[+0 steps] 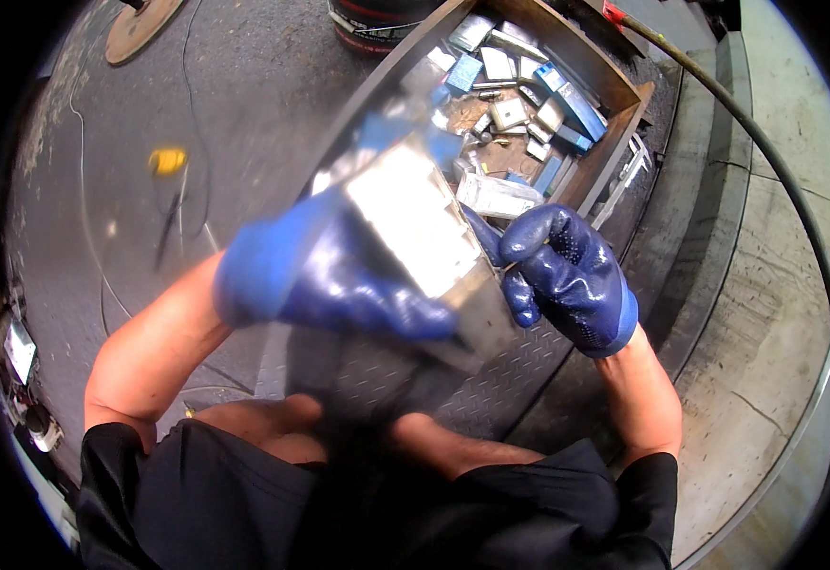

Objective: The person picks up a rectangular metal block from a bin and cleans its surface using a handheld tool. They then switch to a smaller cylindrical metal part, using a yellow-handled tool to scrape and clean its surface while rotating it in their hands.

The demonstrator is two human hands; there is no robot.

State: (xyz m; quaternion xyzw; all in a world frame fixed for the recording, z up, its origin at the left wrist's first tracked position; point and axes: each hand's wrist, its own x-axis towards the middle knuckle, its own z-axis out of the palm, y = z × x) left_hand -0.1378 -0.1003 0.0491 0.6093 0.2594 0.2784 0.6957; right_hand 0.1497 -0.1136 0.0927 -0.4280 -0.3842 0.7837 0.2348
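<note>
A bright, glare-washed rectangular metal-looking block (420, 218) is held up in front of me, smeared by motion. My left hand (344, 271), in a dark blue coated glove, grips it from its left and lower side. Close to the block's right edge is my right hand (572, 275), gloved alike, with its fingers curled and thumb pressed in. What those fingers pinch is hidden, and I cannot tell whether they touch the block. Just beyond both hands, a rusty-edged bin (374, 84) holds several silvery blocks (508, 114) and blue pieces (572, 103).
Beneath the hands lies a tread-patterned metal plate (491, 385). A dark bucket (372, 27) stands behind the bin. On the left floor are a yellow object (168, 161), thin cords (81, 190) and a round brown disc (140, 33). A thick hose (766, 142) curves down the right side.
</note>
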